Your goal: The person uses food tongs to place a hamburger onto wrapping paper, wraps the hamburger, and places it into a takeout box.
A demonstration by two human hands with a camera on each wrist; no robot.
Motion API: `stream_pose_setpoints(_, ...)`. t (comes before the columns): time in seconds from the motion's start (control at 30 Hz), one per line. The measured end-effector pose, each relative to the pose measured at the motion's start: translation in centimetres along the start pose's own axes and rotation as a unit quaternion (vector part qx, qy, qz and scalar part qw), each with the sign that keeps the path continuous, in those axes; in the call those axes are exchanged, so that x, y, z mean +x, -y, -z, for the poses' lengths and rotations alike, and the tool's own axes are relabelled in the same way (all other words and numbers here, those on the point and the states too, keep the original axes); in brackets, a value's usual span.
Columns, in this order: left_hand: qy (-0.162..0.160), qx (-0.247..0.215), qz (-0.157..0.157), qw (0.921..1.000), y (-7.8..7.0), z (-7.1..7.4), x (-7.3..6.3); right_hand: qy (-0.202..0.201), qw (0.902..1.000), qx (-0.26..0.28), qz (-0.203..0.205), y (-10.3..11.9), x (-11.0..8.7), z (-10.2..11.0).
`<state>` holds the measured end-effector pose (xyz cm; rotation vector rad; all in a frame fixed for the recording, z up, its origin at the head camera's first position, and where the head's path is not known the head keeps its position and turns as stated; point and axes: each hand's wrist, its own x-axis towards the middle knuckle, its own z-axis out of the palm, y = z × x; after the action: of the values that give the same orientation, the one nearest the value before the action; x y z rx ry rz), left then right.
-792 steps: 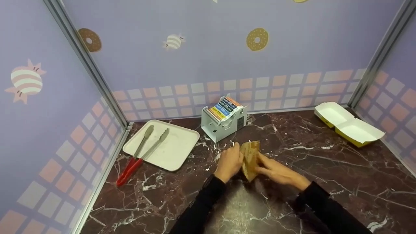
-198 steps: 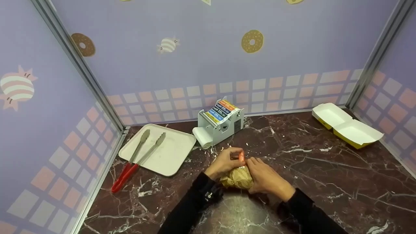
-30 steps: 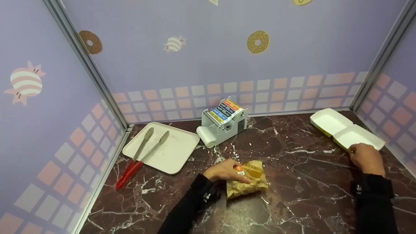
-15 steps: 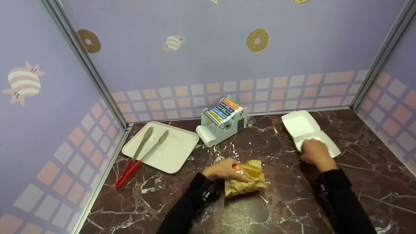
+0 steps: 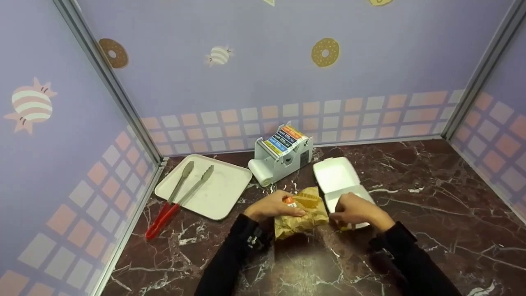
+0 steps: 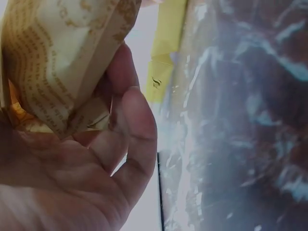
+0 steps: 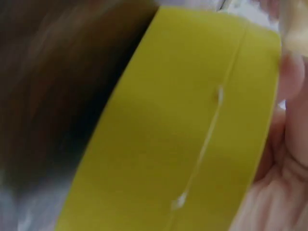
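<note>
My left hand point(image 5: 271, 206) grips a crinkled brown paper-wrapped package point(image 5: 302, 224) just over the table, fingers curled under it in the left wrist view. Dark print covers the package's paper point(image 6: 62, 57), and an orange label point(image 5: 289, 201) shows by the thumb. Right beside it stands a takeaway burger box point(image 5: 337, 174), hinged open, white inside and yellow outside. My right hand point(image 5: 356, 211) pinches the wall of its near half. In the right wrist view the yellow box wall point(image 7: 178, 120) fills the middle, with fingers behind its edge.
A label dispenser point(image 5: 283, 152) with colourful stickers and a white roll stands behind the package. To the left, red-handled tongs point(image 5: 164, 218) lie across a cream tray point(image 5: 222, 193). White scraps dot the marbled table point(image 5: 435, 230); patterned walls enclose it.
The right hand has pulled the open box from the far right leftward to the package. The left hand has lifted the package slightly, moving it a little left and back.
</note>
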<state>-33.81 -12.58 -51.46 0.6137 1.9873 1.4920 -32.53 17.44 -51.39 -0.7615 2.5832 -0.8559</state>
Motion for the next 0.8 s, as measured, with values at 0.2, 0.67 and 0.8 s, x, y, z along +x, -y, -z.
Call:
stream_pose_setpoints(0.2,-0.002,0.003,-0.008,1.0000,-0.8,0.7,-0.4,0.072,0.9911,0.110,0.025,1.3,0.2,-0.8)
stream_pose_setpoints(0.67,-0.014,0.025,-0.009,0.9995,-0.7,0.5,-0.4,-0.149,0.9826,-0.102,-0.044,-3.2,0.2,2.2)
stream_pose_setpoints(0.8,-0.017,0.026,-0.010,0.9994,-0.6,0.5,-0.5,-0.112,0.9895,-0.084,-0.036,-3.4,0.7,1.2)
